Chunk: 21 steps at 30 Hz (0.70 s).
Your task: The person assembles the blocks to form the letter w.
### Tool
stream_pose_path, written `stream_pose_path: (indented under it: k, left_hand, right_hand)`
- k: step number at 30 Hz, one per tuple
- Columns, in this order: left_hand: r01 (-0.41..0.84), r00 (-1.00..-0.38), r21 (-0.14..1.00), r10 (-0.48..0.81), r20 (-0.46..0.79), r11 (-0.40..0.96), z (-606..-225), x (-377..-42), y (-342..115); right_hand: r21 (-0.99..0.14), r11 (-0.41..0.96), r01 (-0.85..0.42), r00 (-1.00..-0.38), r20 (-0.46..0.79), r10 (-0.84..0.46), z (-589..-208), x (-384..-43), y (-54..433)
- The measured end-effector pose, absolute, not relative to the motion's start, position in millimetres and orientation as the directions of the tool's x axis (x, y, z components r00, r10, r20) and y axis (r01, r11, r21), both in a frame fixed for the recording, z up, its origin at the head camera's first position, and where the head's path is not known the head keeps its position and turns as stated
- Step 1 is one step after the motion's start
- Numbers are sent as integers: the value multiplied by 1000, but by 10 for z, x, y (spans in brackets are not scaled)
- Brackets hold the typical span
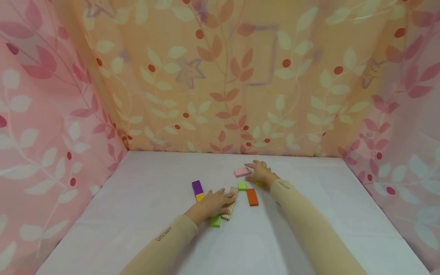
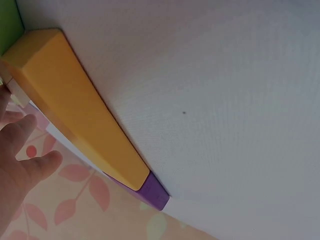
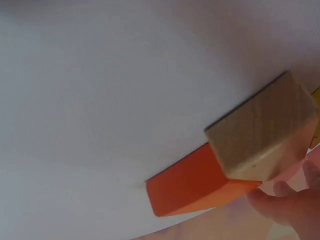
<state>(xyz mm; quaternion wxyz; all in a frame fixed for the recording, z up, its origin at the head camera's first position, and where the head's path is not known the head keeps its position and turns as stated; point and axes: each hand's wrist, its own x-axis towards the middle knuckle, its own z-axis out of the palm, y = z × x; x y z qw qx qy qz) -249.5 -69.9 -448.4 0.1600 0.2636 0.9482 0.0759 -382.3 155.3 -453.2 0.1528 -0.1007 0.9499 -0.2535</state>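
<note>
In the head view my left hand (image 1: 211, 204) lies over a striped wooden block (image 1: 233, 194), its fingers reaching across the block's top. A green block (image 1: 215, 221) pokes out below that hand, and a yellow block (image 1: 200, 197) joined end to end with a purple block (image 1: 197, 187) lies on its left. My right hand (image 1: 260, 172) reaches farther back, fingers spread, beside a pink block (image 1: 241, 172). Partly hidden under it is a yellow-green block (image 1: 259, 183). The right wrist view shows a plain wooden block (image 3: 265, 125) against an orange block (image 3: 187, 180), close to the fingers.
Between the hands lie a lime green block (image 1: 242, 186) and an orange-red block (image 1: 252, 197). All of them rest on a white-covered table (image 1: 154, 172). Leaf-patterned curtains (image 1: 220, 95) enclose its back and both sides.
</note>
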Motion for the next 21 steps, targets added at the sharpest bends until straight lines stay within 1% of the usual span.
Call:
stream_pose_path:
  k: [2,6,14,18,21]
  left_hand:
    - [481,-810,219,526,-259,849,-4492,-2491,-702]
    - [490,-810,199,527,-255,849,-4494,-2483,-706]
    - [492,-813,179,523,-257,852,-4477,-2471,-678]
    - [484,-816,183,517,-258,856,-4488,-2478,-685]
    - [484,-818,186,517,-252,855,-4498,-2480,-703]
  right_hand:
    - [-481,864,-149,-932,-223,-285,-4528,-3826,1532]
    - [-453,868,-202,-926,-201,-321,-4523,-3841,1488]
    - [-429,882,-195,-946,-155,-285,-4535,-3825,1477]
    - [-443,875,-197,-953,-122,-277,-4531,-3802,1482]
    - [-528,836,-146,-962,-121,-244,-4520,-3768,1493]
